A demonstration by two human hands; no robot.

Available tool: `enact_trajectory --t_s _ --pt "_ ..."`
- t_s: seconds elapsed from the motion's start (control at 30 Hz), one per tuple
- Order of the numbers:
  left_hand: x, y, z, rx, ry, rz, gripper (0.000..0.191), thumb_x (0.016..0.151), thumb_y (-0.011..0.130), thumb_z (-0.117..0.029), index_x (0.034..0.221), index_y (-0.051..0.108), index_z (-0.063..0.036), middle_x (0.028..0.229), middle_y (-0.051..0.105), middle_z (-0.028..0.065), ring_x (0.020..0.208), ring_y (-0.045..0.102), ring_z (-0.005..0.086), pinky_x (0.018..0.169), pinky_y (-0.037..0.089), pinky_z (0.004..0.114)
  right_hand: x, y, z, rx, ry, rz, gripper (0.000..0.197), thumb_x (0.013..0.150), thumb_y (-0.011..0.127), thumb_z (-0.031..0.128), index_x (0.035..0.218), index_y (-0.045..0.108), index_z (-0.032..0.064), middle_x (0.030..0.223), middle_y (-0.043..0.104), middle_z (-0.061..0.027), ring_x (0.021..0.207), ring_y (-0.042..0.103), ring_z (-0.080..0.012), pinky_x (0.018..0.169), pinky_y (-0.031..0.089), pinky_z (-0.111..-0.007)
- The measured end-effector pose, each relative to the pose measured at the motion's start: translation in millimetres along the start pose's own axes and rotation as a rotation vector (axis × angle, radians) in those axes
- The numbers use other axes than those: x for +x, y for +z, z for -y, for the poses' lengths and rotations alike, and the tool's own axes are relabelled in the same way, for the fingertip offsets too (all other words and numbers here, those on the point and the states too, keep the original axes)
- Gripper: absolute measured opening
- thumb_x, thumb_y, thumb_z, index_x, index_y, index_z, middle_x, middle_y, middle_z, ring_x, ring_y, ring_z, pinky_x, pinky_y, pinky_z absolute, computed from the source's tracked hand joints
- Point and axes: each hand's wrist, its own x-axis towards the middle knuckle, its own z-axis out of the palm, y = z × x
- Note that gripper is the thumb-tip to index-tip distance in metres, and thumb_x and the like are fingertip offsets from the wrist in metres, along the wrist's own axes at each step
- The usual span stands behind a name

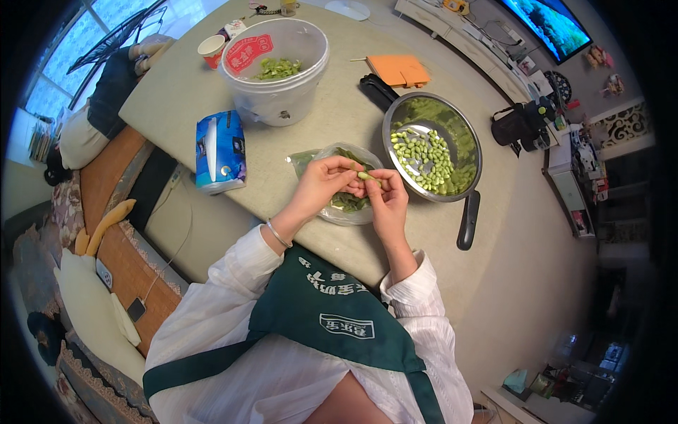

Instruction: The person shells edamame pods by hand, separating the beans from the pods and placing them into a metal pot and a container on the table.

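Both hands meet over a clear plastic bag (pixel 344 214) of green pods. My left hand (pixel 328 183), with a silver bangle at its wrist, pinches one end of a green bean pod (pixel 365 175). My right hand (pixel 388 196) grips the pod's other end; a pale green bean seems to show between the fingertips. Right of the hands stands a stainless-steel pan (pixel 470 159) with black handles, and many shelled green beans (pixel 424 156) lie in it. A translucent plastic bucket (pixel 278 100) farther back holds green pods or shells (pixel 279 69).
A blue tissue pack (pixel 221 153) lies at the table's left edge. Behind it stands a paper cup (pixel 213 50) beside the bucket. An orange notebook (pixel 398 70) lies beyond the pan. At the far left a person's legs (pixel 114 85) rest on the sofa.
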Motion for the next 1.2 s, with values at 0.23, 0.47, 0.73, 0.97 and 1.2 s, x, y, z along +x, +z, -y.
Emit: enact_trajectory --t_s 0.23,0.47,0.73,0.97,1.2 --pt "-9.7 -2.0 -12.2 0.045 -0.059 0.009 0.02 0.086 0.058 -0.001 0.103 0.055 0.0085 0.086 0.064 0.0127 0.075 0.065 0.0159 0.068 0.054 0.024 -0.4 5.3 1.4 -0.019 0.031 0.051 0.013 0.092 0.051 0.005 0.103 0.049 -0.0015 0.085 0.061 -0.0075 0.072 0.06 -0.0102 0.063 0.048 -0.02" --pt "-9.2 1.1 0.8 0.299 0.129 -0.012 0.014 0.084 0.062 -0.006 0.09 0.059 0.0062 0.076 0.066 0.0115 0.071 0.065 0.0139 0.061 0.053 0.025 -6.6 -7.1 -0.8 -0.36 -0.036 0.043 0.011 0.093 0.051 0.01 0.099 0.051 0.0011 0.086 0.056 -0.0028 0.07 0.053 -0.0076 0.059 0.042 -0.019" --pt "-16.4 5.0 4.6 0.416 0.311 -0.076 0.016 0.077 0.066 -0.009 0.083 0.062 0.0055 0.07 0.066 0.0109 0.062 0.064 0.0118 0.056 0.051 0.023 -9.4 4.8 -4.5 -0.516 -0.25 -0.047 0.011 0.09 0.052 0.009 0.094 0.047 -0.0004 0.087 0.049 -0.0044 0.078 0.047 -0.0108 0.065 0.041 -0.022" --pt "-18.6 5.4 9.3 0.174 0.223 -0.022 0.012 0.081 0.063 -0.006 0.085 0.062 0.0054 0.076 0.066 0.0104 0.069 0.066 0.0148 0.065 0.053 0.024 -7.5 -13.8 -7.8 -0.466 -0.164 -0.017 0.008 0.09 0.05 0.006 0.088 0.044 0.0007 0.081 0.044 -0.0023 0.072 0.042 -0.0097 0.063 0.038 -0.021" --pt "-9.1 -9.5 2.5 -0.311 0.032 0.005 0.026 0.089 0.057 -0.011 0.109 0.054 0.0056 0.096 0.064 0.0146 0.086 0.064 0.0186 0.076 0.053 0.029 -2.5 -6.7 -4.9 -0.079 0.035 -0.088 0.005 0.092 0.05 0.011 0.093 0.048 0.0067 0.075 0.049 0.0015 0.063 0.048 -0.0068 0.054 0.042 -0.02"
